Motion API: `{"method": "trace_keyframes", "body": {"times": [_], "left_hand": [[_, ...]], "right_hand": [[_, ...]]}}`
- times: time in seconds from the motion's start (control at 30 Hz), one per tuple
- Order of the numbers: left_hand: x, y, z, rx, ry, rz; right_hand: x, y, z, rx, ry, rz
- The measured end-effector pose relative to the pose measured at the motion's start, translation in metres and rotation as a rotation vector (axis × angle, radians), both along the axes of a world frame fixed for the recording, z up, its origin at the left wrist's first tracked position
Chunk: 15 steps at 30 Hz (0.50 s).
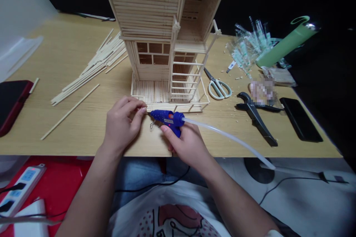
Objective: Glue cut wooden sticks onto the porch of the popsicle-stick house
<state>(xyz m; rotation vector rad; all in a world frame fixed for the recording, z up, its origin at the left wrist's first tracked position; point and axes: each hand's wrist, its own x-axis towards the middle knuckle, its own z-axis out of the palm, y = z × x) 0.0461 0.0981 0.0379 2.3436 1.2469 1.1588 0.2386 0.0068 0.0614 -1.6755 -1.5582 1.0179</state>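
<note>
My right hand (191,142) is wrapped round the grip of a blue hot glue gun (164,117). A long translucent glue stick (228,135) trails from the gun's back end to the right. The gun's nozzle points left, close to the fingertips of my left hand (124,120). That hand is closed in a pinch at the front left corner of a house model (147,11) built of thin wooden sticks. Whatever lies between those fingertips is too small or hidden to make out. The model stands upright, with a ladder-like row of rungs (185,81) and a low front railing (178,107).
Left of the model lie a pile of wooden sticks (91,68), a single stick (71,112) and a dark red case (13,103). To the right are scissors (219,88), a black cutter (257,118), a black phone (302,119), a green bottle (286,42) and plastic wrappers (244,50).
</note>
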Motion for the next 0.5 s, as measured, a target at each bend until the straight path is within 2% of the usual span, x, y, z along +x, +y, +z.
{"method": "trace_keyframes", "body": {"times": [0.5], "left_hand": [[-0.0015,-0.0008,-0.0003,-0.032,-0.004,0.023]], "right_hand": [[-0.0014,0.0017,0.0034,-0.032,0.059,-0.039]]}}
